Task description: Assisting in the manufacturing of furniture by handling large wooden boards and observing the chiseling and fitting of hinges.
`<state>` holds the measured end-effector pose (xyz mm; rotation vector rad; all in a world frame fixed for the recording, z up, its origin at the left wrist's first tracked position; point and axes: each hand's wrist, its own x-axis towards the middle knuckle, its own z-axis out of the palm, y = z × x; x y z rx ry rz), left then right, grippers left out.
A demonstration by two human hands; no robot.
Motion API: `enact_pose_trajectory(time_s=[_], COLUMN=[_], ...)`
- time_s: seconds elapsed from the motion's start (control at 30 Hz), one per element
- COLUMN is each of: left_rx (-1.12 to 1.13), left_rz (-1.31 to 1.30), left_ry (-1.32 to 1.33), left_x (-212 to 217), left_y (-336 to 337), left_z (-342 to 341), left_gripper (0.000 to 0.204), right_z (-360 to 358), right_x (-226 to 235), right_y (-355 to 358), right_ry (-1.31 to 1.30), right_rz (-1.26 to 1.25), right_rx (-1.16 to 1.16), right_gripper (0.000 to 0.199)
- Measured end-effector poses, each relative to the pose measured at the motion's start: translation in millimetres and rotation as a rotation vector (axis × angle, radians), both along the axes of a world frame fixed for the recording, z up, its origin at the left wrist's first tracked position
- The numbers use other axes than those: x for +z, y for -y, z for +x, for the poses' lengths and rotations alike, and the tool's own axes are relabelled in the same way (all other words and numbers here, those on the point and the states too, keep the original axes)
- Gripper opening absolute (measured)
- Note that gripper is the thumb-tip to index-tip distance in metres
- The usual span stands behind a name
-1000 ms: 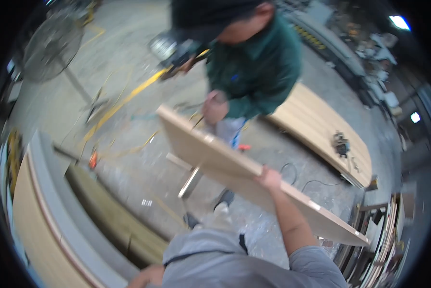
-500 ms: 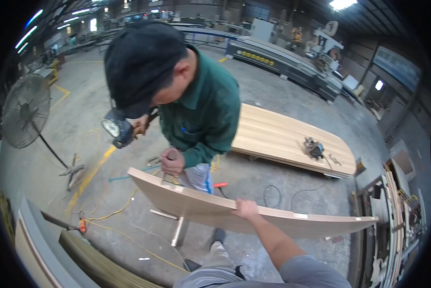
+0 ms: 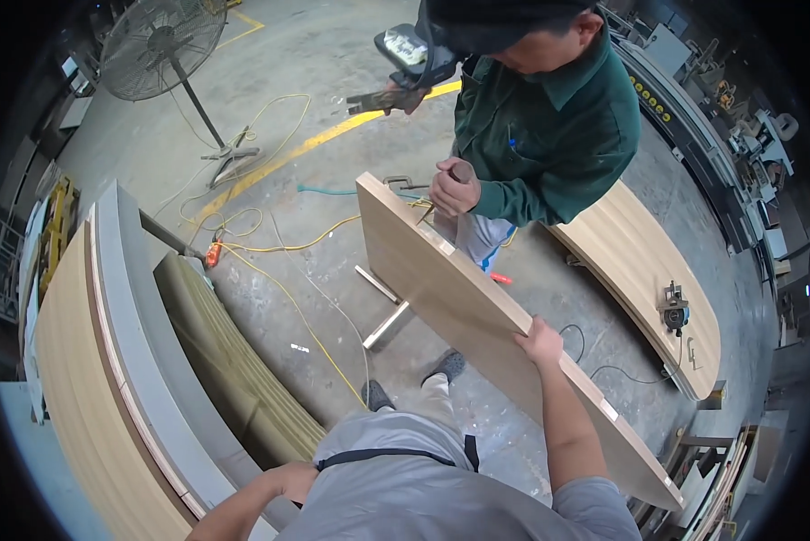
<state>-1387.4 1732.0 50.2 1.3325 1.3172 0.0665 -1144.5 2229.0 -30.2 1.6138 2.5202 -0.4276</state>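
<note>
A long wooden panel stands on its edge, slanting from upper middle to lower right, with pale patches along its top edge. My right hand is closed over that edge, fingers wrapped round it. My left hand rests at my waist by the grey shirt; its fingers are hidden. Across the panel, a co-worker in a green shirt holds a chisel by its wooden handle, blade at the panel's top edge. The co-worker's other hand grips a dark metal tool, probably a hammer.
A rounded tabletop carrying a power tool lies behind the co-worker. Yellow cords cross the floor. Curved panels and an olive cover stand left. A pedestal fan stands far left.
My view has swung left and down, bringing my left hand into sight. My right hand stays on the panel edge. The co-worker's hammer-like tool now shows more clearly.
</note>
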Motion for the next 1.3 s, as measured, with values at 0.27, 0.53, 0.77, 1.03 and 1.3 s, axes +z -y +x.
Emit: enact_pose_trajectory(time_s=[0.27, 0.53, 0.77, 1.03, 1.3], left_rx=[-0.07, -0.108, -0.122, -0.083, -0.146], left_rz=[-0.067, -0.012, 0.028, 0.011, -0.104], left_ry=[-0.008, -0.025, 0.005, 0.02, -0.004], left_x=[8, 5, 5, 12, 47], left_y=[-4, -6, -7, -11, -49], left_z=[-1, -5, -14, -32, -40], left_gripper=[0.034, 0.029, 0.029, 0.03, 0.033], right_z=[6, 2, -7, -25, -33], right_x=[-9, -8, 2, 15, 28], right_y=[5, -3, -3, -12, -39], right_ry=[-0.044, -0.026, -0.014, 0.048, 0.012], right_rz=[0.047, 0.04, 0.049, -0.032, -0.051], right_rx=[-0.007, -0.001, 0.001, -0.014, 0.0], right_gripper=[0.05, 0.049, 0.051, 0.05, 0.049])
